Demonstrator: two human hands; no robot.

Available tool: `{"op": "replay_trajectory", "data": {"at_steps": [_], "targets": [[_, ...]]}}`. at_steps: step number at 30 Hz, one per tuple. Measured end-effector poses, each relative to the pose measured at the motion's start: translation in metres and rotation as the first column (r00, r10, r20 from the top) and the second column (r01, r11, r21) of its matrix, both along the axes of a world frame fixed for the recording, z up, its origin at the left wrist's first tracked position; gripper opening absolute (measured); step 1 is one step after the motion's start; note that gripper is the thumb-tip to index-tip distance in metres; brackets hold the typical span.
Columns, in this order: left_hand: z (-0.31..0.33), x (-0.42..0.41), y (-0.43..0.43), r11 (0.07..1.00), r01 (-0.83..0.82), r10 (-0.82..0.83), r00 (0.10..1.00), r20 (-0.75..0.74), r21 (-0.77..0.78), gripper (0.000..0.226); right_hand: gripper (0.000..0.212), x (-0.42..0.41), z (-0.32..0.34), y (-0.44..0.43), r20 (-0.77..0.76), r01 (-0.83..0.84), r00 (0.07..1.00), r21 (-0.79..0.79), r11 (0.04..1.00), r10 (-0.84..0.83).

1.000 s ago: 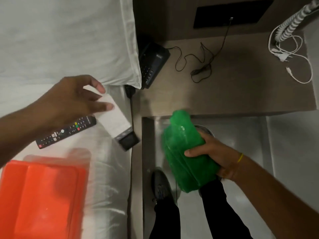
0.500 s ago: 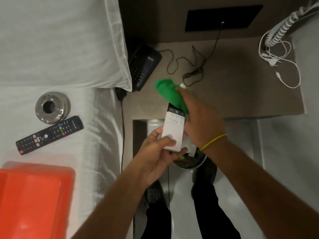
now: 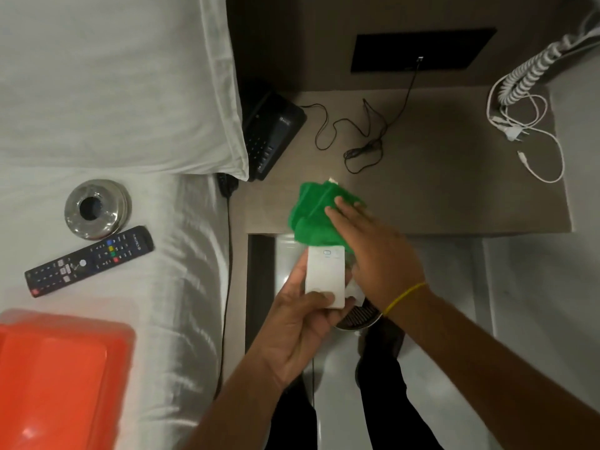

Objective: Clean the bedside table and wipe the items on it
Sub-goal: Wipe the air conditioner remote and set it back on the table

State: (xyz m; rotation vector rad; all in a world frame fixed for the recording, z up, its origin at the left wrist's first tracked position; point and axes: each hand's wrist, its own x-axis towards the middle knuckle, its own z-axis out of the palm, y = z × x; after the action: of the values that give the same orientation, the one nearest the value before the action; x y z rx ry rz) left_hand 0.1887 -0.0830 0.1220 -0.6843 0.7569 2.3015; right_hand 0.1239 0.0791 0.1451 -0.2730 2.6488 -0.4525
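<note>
My left hand (image 3: 300,323) grips the lower end of a white remote (image 3: 325,276) and holds it upright over the front edge of the brown bedside table (image 3: 454,190). My right hand (image 3: 373,251) presses a green cloth (image 3: 316,211) flat against the remote's upper end, which the cloth hides. A black desk phone (image 3: 272,131) stands at the table's back left, partly under the pillow. Its thin black cord (image 3: 363,138) lies looped across the tabletop.
On the white bed at left lie a black TV remote (image 3: 89,259), a round steel ashtray (image 3: 97,207) and an orange plastic tray (image 3: 61,381). A white charger cable (image 3: 532,147) and coiled cord lie at the table's right. A bin (image 3: 357,319) stands on the floor below my hands.
My left hand took the white remote off the bed and brought it in front of the table. My right hand has since slid the green cloth up along the remote's top.
</note>
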Motion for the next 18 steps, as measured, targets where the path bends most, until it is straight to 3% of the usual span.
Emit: {"op": "replay_trajectory", "data": {"at_steps": [4, 8, 12, 18], "targets": [[-0.005, -0.014, 0.000, 0.998, -0.058, 0.059, 0.997, -0.044, 0.021, 0.075, 0.077, -0.015, 0.000, -0.021, -0.043, -0.052, 0.998, -0.047, 0.997, 0.050], [-0.008, -0.033, -0.013, 0.993, -0.106, 0.110, 0.991, -0.077, 0.054, 0.053, 0.066, 0.027, 0.004, -0.033, -0.094, -0.184, 0.979, -0.026, 0.983, 0.181], [-0.017, -0.027, -0.010, 0.990, -0.080, 0.081, 0.997, -0.003, 0.118, 0.075, 0.066, 0.044, -0.002, -0.011, -0.103, -0.198, 0.974, 0.040, 0.979, 0.201], [-0.035, -0.038, 0.015, 0.993, -0.080, 0.088, 0.992, -0.088, 0.091, 0.095, 0.078, -0.021, -0.014, -0.013, -0.106, -0.006, 0.994, 0.008, 1.000, 0.006]]}}
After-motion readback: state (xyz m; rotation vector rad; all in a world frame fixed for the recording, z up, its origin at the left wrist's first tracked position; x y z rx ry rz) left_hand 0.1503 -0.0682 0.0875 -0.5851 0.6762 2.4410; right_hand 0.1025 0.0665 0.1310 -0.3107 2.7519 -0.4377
